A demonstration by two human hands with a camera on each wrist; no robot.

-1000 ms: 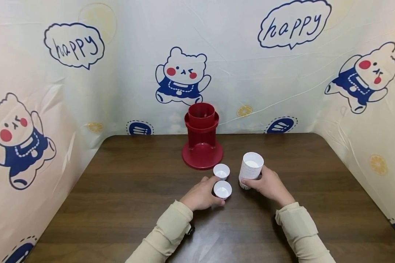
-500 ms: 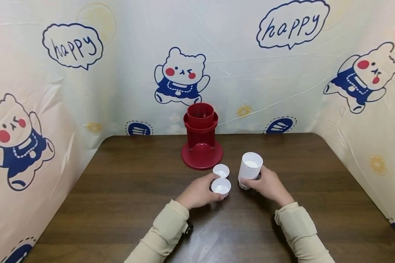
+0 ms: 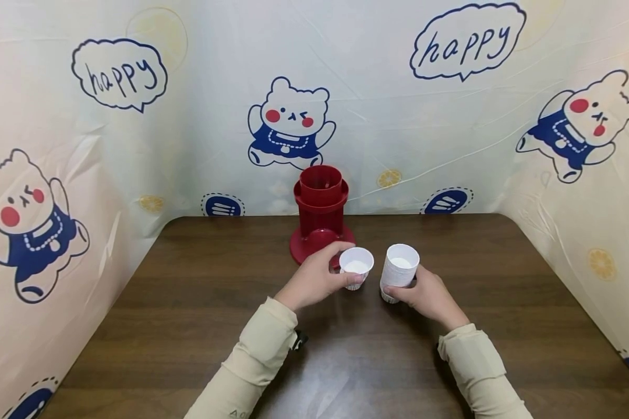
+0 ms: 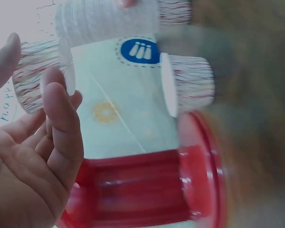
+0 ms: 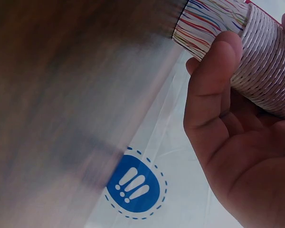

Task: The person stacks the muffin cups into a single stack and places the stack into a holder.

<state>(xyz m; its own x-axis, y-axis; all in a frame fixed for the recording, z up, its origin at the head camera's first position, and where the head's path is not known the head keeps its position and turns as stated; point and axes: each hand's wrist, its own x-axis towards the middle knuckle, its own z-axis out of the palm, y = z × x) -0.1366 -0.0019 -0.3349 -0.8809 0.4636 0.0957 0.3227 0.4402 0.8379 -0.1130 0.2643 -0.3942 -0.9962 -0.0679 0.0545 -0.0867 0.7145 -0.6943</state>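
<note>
My left hand (image 3: 317, 279) pinches a small white paper cup (image 3: 357, 260) between thumb and fingers, lifted off the table. In the left wrist view this cup (image 4: 35, 71) shows wavy coloured lines on its side. A second paper cup (image 4: 194, 83) stands upright on the table, apart from the held one; in the head view the left hand and its cup hide it. My right hand (image 3: 430, 297) grips the lower part of a tall stack of nested paper cups (image 3: 400, 265). The right wrist view shows the stack's many rims (image 5: 266, 61) and the thumb across its striped bottom cup.
Behind the left hand stands a red stand (image 3: 321, 218) with an open cylinder on top and a round base. Both stand on a brown wooden table (image 3: 188, 326). A printed cloth (image 3: 377, 110) with bears encloses the table's back and sides.
My left hand has lifted one paper cup and carried it away from me, over the other cup's spot toward the red stand's base. The right hand and the stack have not moved.
</note>
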